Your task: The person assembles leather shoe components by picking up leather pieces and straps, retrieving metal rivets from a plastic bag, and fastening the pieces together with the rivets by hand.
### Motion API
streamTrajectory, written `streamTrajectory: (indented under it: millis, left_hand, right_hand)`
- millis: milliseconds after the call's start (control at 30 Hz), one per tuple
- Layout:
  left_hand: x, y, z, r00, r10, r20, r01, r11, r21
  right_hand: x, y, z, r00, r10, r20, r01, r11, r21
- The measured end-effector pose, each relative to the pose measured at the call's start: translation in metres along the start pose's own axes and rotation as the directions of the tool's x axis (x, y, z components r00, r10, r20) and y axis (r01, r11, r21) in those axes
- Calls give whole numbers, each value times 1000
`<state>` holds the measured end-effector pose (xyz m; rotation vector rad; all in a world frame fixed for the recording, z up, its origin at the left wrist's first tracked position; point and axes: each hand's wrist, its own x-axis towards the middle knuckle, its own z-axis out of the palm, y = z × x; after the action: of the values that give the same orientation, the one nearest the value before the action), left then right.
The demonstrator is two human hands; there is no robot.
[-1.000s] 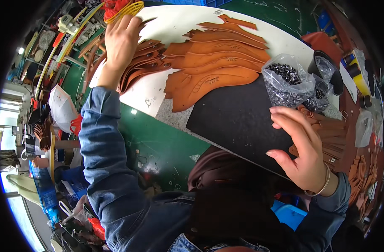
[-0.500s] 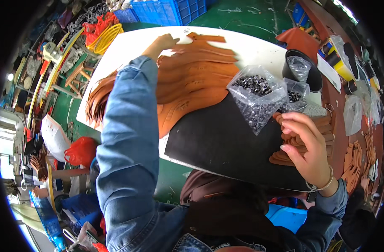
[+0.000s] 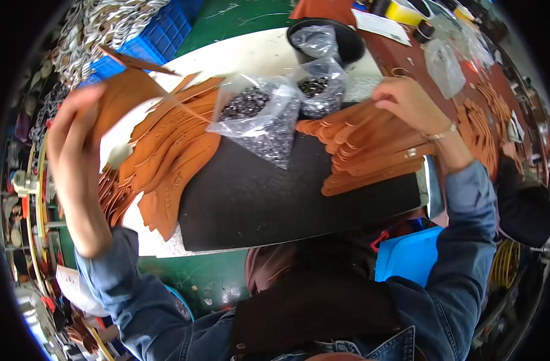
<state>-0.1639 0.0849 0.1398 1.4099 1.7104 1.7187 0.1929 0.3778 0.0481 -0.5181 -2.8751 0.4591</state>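
Note:
My left hand (image 3: 76, 138), blurred, holds up a brown leather piece (image 3: 130, 96) above the left side of the table, fingers closed at its near edge. Under it, a fanned stack of matching leather pieces (image 3: 172, 156) with small holes lies on the white tabletop. My right hand (image 3: 410, 105) is at the far edge of a second stack of brown leather pieces (image 3: 371, 150), fingers curled together; what they pinch is hidden. Between the stacks, a clear plastic bag (image 3: 269, 135) of small dark shiny hardware stands open on the black mat (image 3: 257, 198).
Behind that bag stand a smaller clear bag (image 3: 323, 99) of dark hardware and a black bucket (image 3: 350, 45). More leather pieces (image 3: 476, 129) lie on the brown surface at right. A blue crate (image 3: 160, 39) is beyond the table's far left edge.
My left hand has come back toward the left, lifting a leather piece off its stack. My right hand has moved to the far edge of the right stack. The view has turned right.

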Motion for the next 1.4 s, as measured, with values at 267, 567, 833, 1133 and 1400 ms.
streamTrajectory:
  millis: [267,567,833,1133,1400]
  left_hand:
    - [-135,-29,84,998,61,-8,-61,998,3]
    - [-201,-35,106,995,14,-99,-29,987,-156]
    - [-208,-10,133,984,134,-114,-173,851,-496]
    - [-202,-57,136,967,-32,253,-127,800,587]
    - [-221,-75,126,917,160,366,-363,714,598]
  right_hand:
    - [13,19,33,987,-135,89,141,988,-62]
    - [22,30,23,957,6,289,1,1000,-23]
    - [-12,-34,-6,886,-291,-361,243,955,-173]
    - [-94,-114,3,582,-730,-359,450,656,-606]
    - [-61,-144,27,676,-702,-223,589,697,-410]
